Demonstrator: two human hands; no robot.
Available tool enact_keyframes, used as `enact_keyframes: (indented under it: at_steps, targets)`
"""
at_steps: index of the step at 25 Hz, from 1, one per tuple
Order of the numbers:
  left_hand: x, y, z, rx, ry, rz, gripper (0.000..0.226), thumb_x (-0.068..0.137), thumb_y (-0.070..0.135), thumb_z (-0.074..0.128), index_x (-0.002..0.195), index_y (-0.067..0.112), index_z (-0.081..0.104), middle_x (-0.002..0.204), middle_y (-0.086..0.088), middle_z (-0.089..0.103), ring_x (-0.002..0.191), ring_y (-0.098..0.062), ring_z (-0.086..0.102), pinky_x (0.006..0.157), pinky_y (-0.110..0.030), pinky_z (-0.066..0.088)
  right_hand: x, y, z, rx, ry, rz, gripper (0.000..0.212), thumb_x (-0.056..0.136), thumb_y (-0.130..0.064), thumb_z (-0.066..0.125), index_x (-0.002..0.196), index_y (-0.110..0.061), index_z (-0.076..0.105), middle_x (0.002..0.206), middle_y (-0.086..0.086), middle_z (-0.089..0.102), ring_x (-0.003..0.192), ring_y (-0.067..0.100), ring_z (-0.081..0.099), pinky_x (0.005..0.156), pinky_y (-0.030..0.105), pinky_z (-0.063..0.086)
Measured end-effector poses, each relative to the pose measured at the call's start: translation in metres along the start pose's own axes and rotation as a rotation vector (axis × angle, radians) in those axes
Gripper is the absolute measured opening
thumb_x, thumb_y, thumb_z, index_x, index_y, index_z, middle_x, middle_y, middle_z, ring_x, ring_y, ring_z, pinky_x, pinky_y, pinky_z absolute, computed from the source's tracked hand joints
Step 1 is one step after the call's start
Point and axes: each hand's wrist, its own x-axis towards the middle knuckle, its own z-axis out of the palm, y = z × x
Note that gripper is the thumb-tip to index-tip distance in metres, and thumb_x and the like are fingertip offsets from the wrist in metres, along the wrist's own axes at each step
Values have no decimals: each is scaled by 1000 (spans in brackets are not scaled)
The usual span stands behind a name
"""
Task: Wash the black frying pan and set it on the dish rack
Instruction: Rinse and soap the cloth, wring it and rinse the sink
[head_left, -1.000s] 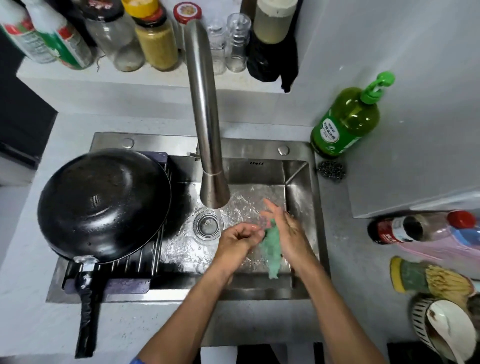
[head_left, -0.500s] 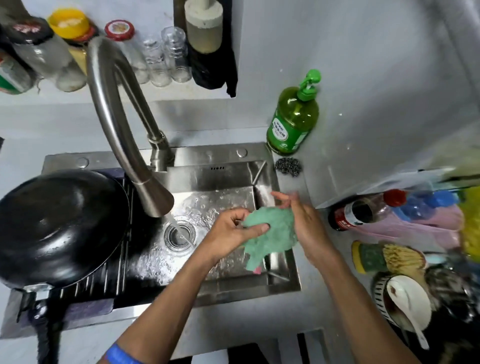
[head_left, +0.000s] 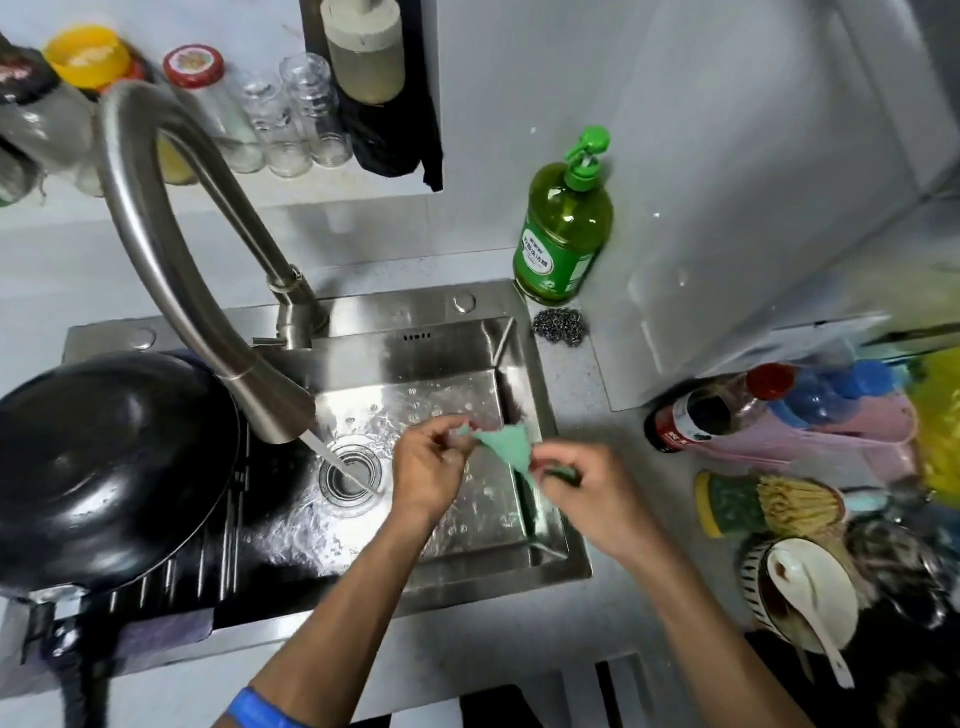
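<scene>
The black frying pan (head_left: 104, 462) lies bowl-down on the dish rack (head_left: 218, 571) at about nine o'clock in the view. It is glossy with water, and its handle runs off toward seven o'clock. Upturned like that it can drain through the bars, so the pan's part of the task looks done.

Both hands hang over the sink (head_left: 467, 587) basin near the centre, so drips fall into it. The left hand (head_left: 428, 470) pinches one corner of the green cloth (head_left: 506, 449) and the right hand (head_left: 592, 493) grips the other end. Each grip is closed on fabric, and the cloth is pulled into a taut strip between them. This looks like stretching it out after a rinse (or before a wring, I cannot tell which).

The tap (head_left: 208, 291) runs into the drain (head_left: 350, 475) at the left hand's nine o'clock, and the stream misses the cloth. The green soap bottle (head_left: 563, 234) and a steel scourer (head_left: 560, 326) sit on the worktop at one o'clock, beside the sink.

Half a second ago the cloth was a bunched wad pressed between the two hands. Now it is drawn out thin and the hands are further apart. The pan has not shifted on the rack, and the water runs as it did.
</scene>
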Motion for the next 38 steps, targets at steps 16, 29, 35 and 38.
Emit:
enact_keyframes:
  at_steps: [16,29,35,38]
  targets:
    - [12,31,-37,-716,-477,56,41,83,16,48,118,2,64,127,-15,61,117,-23,58,87,-24,49,40,14,11,1182,216,266,31,86,-39,68,100,-13,77,109,14,75,100,25,73,82,38,59]
    - [37,42,-6,701,-225,273,21,69,14,81,79,29,72,72,25,53,71,5,46,62,-20,30,-3,37,-15,-28,531,294,30,81,-8,80,78,-37,73,87,-14,73,87,6,69,73,23,52]
    - [85,72,30,354,-497,174,32,76,-4,68,74,28,66,78,11,66,73,-5,62,74,-32,52,5,48,-41,418,590,387,18,83,2,73,77,-15,71,64,-5,67,59,4,59,56,17,48]
    - [124,81,73,516,-389,227,35,76,11,70,108,24,63,109,0,64,100,-21,60,92,-47,49,24,59,-52,127,732,514,20,86,-8,75,105,-9,67,83,3,69,73,16,59,63,25,43]
